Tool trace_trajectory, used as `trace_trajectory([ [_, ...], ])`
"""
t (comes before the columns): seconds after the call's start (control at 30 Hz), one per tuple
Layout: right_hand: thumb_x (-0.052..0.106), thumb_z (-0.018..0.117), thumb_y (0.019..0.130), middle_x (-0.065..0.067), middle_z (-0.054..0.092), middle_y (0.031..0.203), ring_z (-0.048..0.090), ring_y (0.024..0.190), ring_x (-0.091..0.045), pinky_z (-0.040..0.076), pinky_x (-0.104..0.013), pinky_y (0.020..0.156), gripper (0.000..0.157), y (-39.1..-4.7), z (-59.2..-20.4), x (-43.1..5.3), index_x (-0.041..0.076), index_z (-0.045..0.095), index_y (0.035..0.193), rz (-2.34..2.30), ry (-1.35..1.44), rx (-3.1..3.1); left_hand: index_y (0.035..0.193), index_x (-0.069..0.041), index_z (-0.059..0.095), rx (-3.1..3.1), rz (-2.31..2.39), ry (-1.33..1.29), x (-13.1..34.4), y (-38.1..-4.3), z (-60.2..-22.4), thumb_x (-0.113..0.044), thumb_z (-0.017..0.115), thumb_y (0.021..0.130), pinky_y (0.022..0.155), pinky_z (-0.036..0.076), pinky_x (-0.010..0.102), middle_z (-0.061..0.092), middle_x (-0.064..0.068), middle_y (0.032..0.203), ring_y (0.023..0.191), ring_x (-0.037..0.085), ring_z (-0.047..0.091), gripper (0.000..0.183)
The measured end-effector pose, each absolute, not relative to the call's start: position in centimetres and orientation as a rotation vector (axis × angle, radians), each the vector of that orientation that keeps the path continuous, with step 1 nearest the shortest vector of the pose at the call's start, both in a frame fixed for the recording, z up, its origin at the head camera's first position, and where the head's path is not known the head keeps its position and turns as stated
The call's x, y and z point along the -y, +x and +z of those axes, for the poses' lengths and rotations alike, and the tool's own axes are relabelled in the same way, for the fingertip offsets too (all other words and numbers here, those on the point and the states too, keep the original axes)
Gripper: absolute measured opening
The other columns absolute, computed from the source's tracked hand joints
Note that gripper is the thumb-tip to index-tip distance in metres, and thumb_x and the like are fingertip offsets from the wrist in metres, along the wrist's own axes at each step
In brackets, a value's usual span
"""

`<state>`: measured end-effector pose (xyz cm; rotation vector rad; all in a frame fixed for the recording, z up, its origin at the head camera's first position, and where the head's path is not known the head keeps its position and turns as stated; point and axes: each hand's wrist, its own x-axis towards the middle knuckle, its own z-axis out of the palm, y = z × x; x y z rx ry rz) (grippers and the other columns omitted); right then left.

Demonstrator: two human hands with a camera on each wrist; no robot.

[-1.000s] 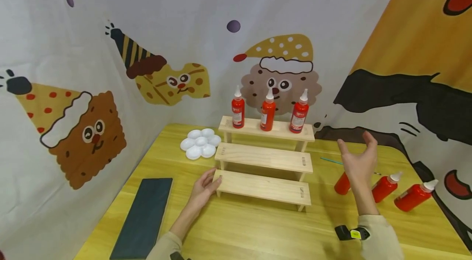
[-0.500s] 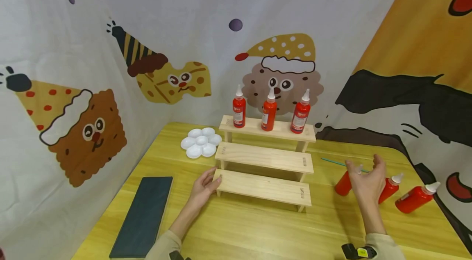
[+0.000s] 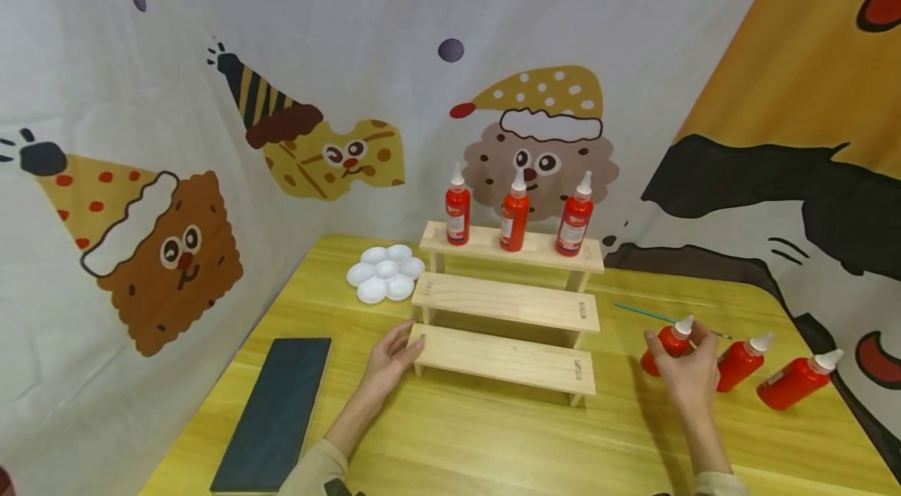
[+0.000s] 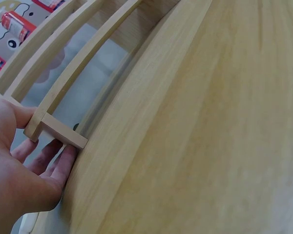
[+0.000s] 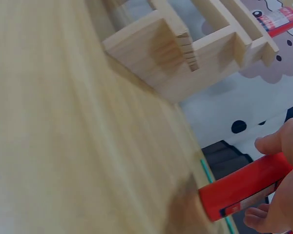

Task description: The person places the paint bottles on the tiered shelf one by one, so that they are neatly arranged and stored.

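Head view: left hand [image 3: 384, 364] grips stand [image 3: 503, 355] at left end; right hand [image 3: 691, 376] curled round 1 red bottle [image 3: 674, 341] right of stand.

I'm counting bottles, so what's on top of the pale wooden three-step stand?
Three red cylindrical plastic bottles with white pointed caps stand upright on the highest board of the stand. Their bases cover the wood beneath, hiding it.

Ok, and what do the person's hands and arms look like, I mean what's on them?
Both the left hand and the right hand look ungloved. The left sleeve is plain light beige, and so is the right sleeve, which shows only at its end. A black item sits by the left sleeve, mostly cut off by the frame.
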<state>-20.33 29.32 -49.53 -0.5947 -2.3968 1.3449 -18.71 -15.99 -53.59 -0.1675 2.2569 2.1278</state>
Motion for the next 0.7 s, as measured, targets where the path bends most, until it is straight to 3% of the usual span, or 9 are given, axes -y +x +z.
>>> trace_trajectory([
  [0.1, 0.029, 0.075, 0.091, -0.031, 0.048, 0.144, 0.057, 0.122, -0.044, 0.038, -0.007, 0.068, 0.083, -20.0, -50.3, -29.3, -0.004, 0.029, 0.152, 1.34, -0.589, 2.415, 0.15, -0.01, 0.047, -2.249, 2.135, -0.171, 16.0, -18.7, -53.6, -0.025, 0.07, 0.097, 0.093, 0.059, 0.036, 0.062, 0.02, 0.133, 0.115, 0.029, 0.066, 0.06],
  [0.2, 0.023, 0.075, 0.091, -0.035, 0.052, 0.138, 0.058, 0.121, -0.048, 0.033, 0.001, 0.06, 0.077, -19.7, -51.1, -29.4, -0.008, 0.033, 0.147, 1.337, -0.576, 2.439, 0.15, -0.01, 0.047, -2.246, 2.138, -0.164, 16.0, -18.6, -53.6, -0.026, 0.07, 0.097, 0.094, 0.059, 0.037, 0.062, 0.02, 0.134, 0.117, 0.03, 0.065, 0.06],
  [0.57, 0.016, 0.071, 0.094, -0.038, 0.057, 0.127, 0.06, 0.115, -0.053, 0.031, 0.002, 0.06, 0.057, -19.3, -52.7, -29.8, -0.012, 0.043, 0.134, 1.27, -0.522, 2.484, 0.151, -0.01, 0.046, -2.248, 2.138, -0.15, 16.0, -18.6, -53.5, -0.026, 0.068, 0.098, 0.094, 0.059, 0.039, 0.061, 0.021, 0.136, 0.119, 0.032, 0.064, 0.059],
  [0.7, 0.017, 0.073, 0.093, -0.034, 0.063, 0.121, 0.069, 0.099, -0.04, 0.034, 0.0, 0.059, 0.049, -19.2, -52.3, -29.5, -0.008, 0.05, 0.128, 1.203, -0.51, 2.443, 0.151, -0.009, 0.046, -2.249, 2.134, -0.15, 16.0, -18.6, -53.5, -0.025, 0.069, 0.098, 0.095, 0.059, 0.039, 0.061, 0.021, 0.136, 0.119, 0.032, 0.064, 0.06],
])
